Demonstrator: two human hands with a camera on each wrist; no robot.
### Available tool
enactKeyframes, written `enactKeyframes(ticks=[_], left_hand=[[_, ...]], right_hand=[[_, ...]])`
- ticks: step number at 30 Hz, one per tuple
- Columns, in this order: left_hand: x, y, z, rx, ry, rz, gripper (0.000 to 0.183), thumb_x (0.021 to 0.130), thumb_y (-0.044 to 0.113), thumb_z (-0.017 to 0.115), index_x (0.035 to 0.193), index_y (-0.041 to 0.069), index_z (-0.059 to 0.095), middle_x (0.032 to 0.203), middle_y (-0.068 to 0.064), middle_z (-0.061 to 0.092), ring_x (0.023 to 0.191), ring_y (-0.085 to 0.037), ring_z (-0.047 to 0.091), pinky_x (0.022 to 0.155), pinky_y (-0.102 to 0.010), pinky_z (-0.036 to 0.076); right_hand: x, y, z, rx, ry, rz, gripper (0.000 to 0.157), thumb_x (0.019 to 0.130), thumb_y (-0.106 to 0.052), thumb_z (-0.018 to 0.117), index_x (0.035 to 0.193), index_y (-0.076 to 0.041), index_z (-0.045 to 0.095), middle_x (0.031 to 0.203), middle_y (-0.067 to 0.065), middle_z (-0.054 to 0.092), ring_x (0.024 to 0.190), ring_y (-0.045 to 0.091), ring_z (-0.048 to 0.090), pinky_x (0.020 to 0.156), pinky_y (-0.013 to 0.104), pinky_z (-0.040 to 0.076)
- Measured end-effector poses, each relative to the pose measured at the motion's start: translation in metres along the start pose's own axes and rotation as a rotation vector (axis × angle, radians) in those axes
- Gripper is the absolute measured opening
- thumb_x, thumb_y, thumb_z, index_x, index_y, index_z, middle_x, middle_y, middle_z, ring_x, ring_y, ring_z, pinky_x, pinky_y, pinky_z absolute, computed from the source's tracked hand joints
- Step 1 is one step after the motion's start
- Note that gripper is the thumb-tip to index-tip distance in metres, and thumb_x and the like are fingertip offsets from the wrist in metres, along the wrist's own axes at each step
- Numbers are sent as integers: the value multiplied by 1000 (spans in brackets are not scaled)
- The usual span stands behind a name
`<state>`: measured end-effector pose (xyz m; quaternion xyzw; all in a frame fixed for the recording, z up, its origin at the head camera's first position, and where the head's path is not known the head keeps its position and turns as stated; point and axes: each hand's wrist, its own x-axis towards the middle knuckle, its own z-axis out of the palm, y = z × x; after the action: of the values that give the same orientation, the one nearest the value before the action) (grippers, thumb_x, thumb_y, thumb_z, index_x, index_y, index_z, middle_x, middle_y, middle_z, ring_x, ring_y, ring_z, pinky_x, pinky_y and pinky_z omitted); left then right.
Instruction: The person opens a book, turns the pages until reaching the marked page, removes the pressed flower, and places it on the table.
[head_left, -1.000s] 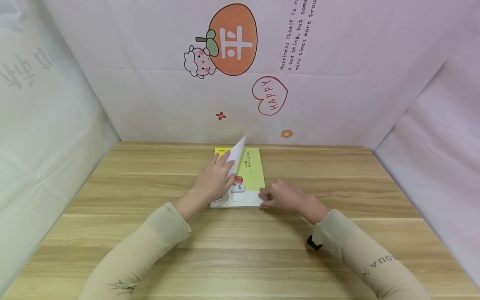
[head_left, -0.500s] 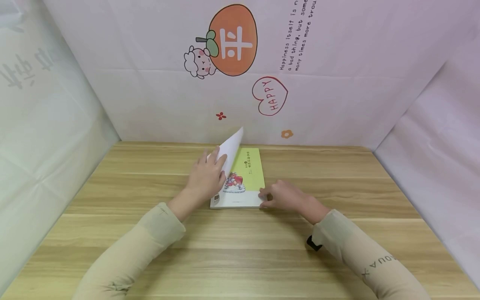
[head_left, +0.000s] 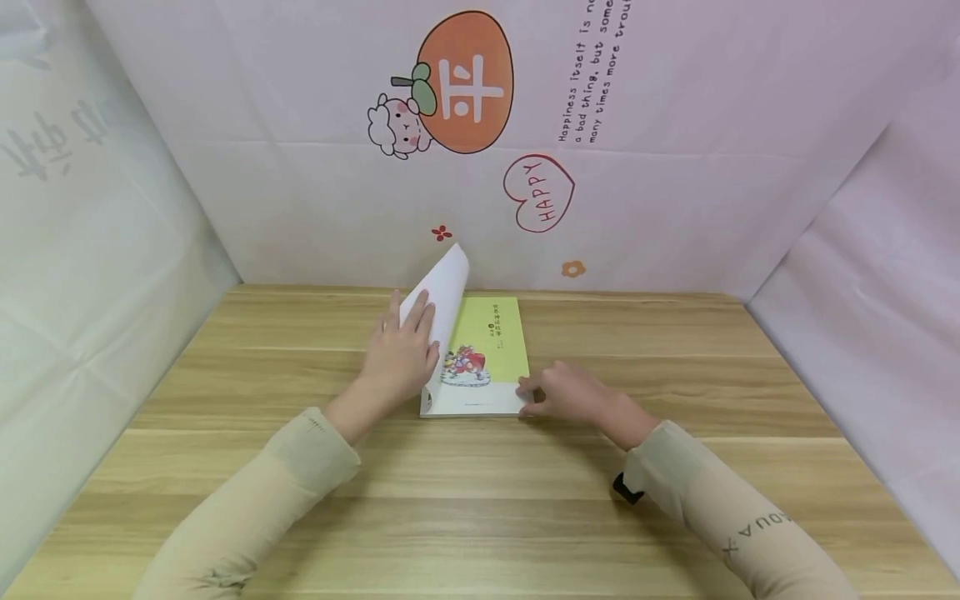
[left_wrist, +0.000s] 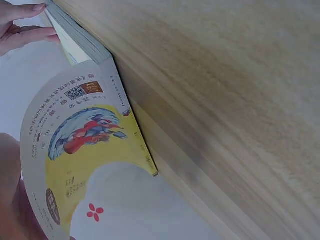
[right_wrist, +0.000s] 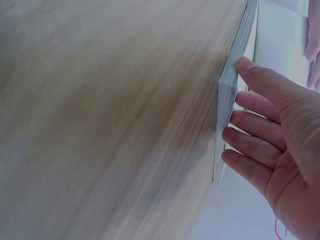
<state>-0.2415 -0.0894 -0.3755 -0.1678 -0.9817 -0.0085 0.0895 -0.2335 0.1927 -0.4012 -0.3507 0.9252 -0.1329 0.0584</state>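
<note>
A thick paperback book (head_left: 506, 342) lies on the table, its first page yellow-green with a colourful drawing over a white band. Its front cover (head_left: 448, 287) stands raised and curved to the left, white inside. In the left wrist view the cover's yellow outer face (left_wrist: 95, 140) shows a picture and a QR code. My left hand (head_left: 396, 354) is against the white inner face with fingers extended, pressing it leftward. At the near right corner, my right hand (head_left: 572, 393) touches the book's edge, fingers lightly bent. Its thumb (right_wrist: 250, 70) rests along the near edge of the pages.
The wood-grain table (head_left: 480, 517) is bordered by a white printed cloth at the back (head_left: 315, 200) and pale cloth at both sides. A black band (head_left: 627, 489) shows at the right sleeve cuff.
My left hand has moved left, swinging the cover further over and uncovering more of the yellow-green page and its drawing. The right hand has stayed at the book's corner.
</note>
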Motion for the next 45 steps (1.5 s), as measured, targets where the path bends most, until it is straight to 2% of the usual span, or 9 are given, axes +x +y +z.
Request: enactKeyframes(ticks=[4, 8, 13, 17, 21, 25, 38, 45], left_hand=[[-2, -4, 0, -19, -16, -26, 72, 105, 40, 54, 158, -1, 32, 167, -19, 21, 151, -52, 12, 116, -62, 28], [-5, -8, 1, -36, -16, -34, 71, 104, 35, 56, 159, -1, 30, 167, -22, 20, 151, -53, 11, 116, -64, 26], [-8, -12, 4, -30, -12, -8, 67, 104, 30, 54, 159, -1, 31, 168, -22, 17, 151, -53, 9, 117, -67, 22], [-11, -15, 8, -41, -21, 13, 66, 106, 33, 54, 158, -2, 33, 168, -22, 16, 151, -52, 10, 117, -68, 20], [-12, -19, 10, -61, -28, 39, 67, 106, 36, 54, 158, -2, 34, 168, -22, 16, 151, -51, 9, 116, -69, 20], [-13, -23, 12, -63, -34, 73, 67, 105, 37, 56, 157, -1, 37, 168, -21, 16, 152, -50, 8, 115, -71, 20], [-17, -31, 15, -104, -150, 202, 65, 106, 39, 54, 158, 2, 37, 169, -16, 16, 153, -45, 8, 114, -72, 18], [-18, -34, 19, -121, -186, 189, 64, 107, 39, 52, 158, 3, 37, 169, -17, 16, 152, -48, 9, 112, -74, 21]], right_hand=[[0, -1, 0, 6, -11, 9, 35, 87, -26, 85, 111, -2, 78, 122, 17, 71, 109, 27, 71, 68, 20, 50], [0, -1, 0, 7, -19, 18, 35, 87, -26, 84, 113, -3, 78, 122, 17, 70, 111, 28, 70, 69, 20, 50], [0, -1, 2, 16, -16, 14, 33, 87, -25, 84, 111, -2, 78, 122, 18, 70, 110, 27, 70, 67, 20, 48], [0, -1, 2, 15, -9, 3, 35, 87, -25, 84, 112, -2, 78, 122, 18, 70, 111, 28, 70, 66, 20, 47], [0, -1, 2, 6, -5, -6, 37, 87, -26, 84, 113, -1, 77, 121, 18, 71, 103, 21, 72, 63, 19, 46], [0, -1, 2, 3, -1, -19, 34, 87, -26, 84, 110, -1, 78, 121, 19, 71, 102, 20, 72, 65, 20, 47], [-1, -1, 1, 5, 13, -28, 34, 87, -24, 84, 111, -1, 78, 119, 19, 72, 109, 29, 70, 77, 25, 56], [0, 2, 2, 6, 9, -32, 34, 88, -25, 84, 111, -1, 78, 120, 19, 71, 111, 30, 69, 79, 27, 58]])
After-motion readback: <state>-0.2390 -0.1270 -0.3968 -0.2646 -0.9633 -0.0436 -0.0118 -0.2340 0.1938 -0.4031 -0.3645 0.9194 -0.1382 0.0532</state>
